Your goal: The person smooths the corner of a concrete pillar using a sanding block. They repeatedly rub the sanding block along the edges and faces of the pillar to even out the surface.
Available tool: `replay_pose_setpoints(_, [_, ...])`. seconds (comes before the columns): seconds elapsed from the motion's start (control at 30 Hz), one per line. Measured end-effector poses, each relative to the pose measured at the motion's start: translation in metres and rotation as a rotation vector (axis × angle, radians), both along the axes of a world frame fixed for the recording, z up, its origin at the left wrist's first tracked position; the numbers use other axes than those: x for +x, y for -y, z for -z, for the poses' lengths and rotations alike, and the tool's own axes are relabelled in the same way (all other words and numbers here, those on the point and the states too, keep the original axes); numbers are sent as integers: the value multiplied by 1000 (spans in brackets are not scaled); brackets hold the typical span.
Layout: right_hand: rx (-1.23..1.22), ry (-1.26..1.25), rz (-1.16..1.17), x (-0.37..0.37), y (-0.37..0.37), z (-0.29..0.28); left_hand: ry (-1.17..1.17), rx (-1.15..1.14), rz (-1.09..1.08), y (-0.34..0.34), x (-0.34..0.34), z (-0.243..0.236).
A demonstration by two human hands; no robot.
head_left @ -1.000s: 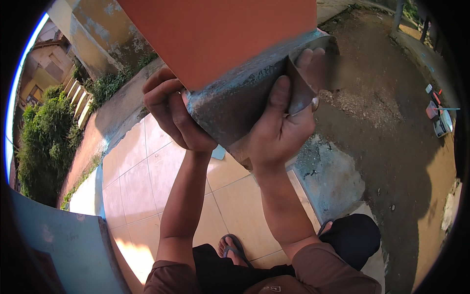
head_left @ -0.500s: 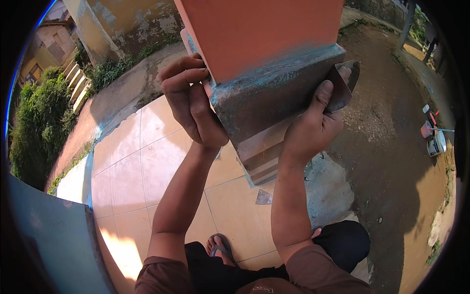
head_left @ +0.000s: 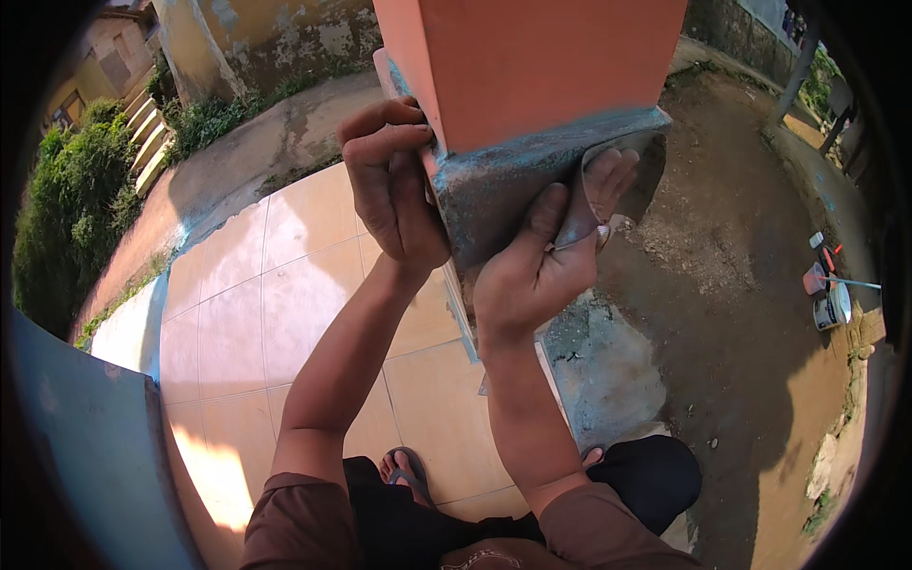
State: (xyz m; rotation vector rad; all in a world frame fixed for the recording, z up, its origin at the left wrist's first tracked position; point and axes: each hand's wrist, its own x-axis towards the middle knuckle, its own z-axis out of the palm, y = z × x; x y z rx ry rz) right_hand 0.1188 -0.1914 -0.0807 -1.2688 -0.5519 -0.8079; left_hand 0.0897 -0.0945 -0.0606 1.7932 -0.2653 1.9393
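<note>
Before me stands an orange pillar (head_left: pixel 551 66) with a dark brown ledge (head_left: pixel 480 214) around its base, its upper edge streaked with worn blue paint. My right hand (head_left: pixel 532 275) holds a bent dark sheet of sandpaper (head_left: pixel 574 220) between thumb and fingers, against the front face of the ledge. Part of the sheet curls around the fingers, which are stretched out behind it. At the pillar's left corner, my left hand (head_left: pixel 394 195) is bent with its fingertips hooked on the edge; the fingertips are partly hidden.
Tan tiles (head_left: pixel 313 218) lie under my sandalled feet. A blue wall (head_left: pixel 85 427) rises at the lower left. To the right is bare dirt ground (head_left: pixel 731 351), with a white paint bucket (head_left: pixel 832 309) and a pink container (head_left: pixel 814 277) at its far side. Bushes (head_left: pixel 76 218) and steps (head_left: pixel 147 142) stand far left.
My right hand has slid left along the ledge with the sandpaper. My left hand stays at the corner. The whole view has shifted slightly, so the pillar sits lower and farther right.
</note>
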Motion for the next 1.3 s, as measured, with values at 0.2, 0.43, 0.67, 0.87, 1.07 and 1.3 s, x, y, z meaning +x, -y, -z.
replay_pose_setpoints(0.2, [-256,204,-154,-59,3,18,64,-111,135,10,6,2])
replay_pose_setpoints(0.43, [-28,32,-72,-17,-4,1,-7,-27,11,0,-3,0])
replay_pose_setpoints(0.67, [-105,130,-53,-1,7,10,34,-35,85,3,1,-4])
replay_pose_setpoints(0.87, [-61,108,-88,-16,3,10,14,-5,26,1,3,-8])
replay_pose_setpoints(1.07, [-114,169,-108,-9,8,18,-7,-12,-19,6,-1,-7])
replay_pose_setpoints(1.3, [-66,103,-133,-41,-3,25,-37,-2,-56,-3,0,-1])
